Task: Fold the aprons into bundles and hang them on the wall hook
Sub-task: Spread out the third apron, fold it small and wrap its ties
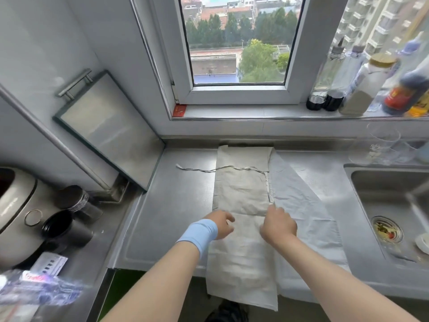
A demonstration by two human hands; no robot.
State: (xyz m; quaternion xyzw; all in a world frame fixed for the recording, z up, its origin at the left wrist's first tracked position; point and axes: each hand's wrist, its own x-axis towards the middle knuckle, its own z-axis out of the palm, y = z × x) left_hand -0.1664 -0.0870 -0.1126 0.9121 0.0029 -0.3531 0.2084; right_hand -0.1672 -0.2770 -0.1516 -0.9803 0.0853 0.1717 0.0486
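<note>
A beige apron (241,189), folded into a long strip, lies on the steel counter (176,205) from the back wall to the front edge, where its end hangs over. Its thin tie (197,169) trails off to the left. A white apron (306,214) lies spread under it and to its right. My left hand (220,225), with a blue wristband, rests on the middle of the beige strip with its fingers loosely bent. My right hand (278,225) sits knuckles-up on the strip's right edge; its fingertips are hidden against the cloth.
A sink (394,205) lies to the right, with glasses (380,145) behind it. Bottles (362,89) line the window sill. A steel board (111,131) leans at the back left. A rice cooker (16,210) and dark cups (65,228) stand on the left.
</note>
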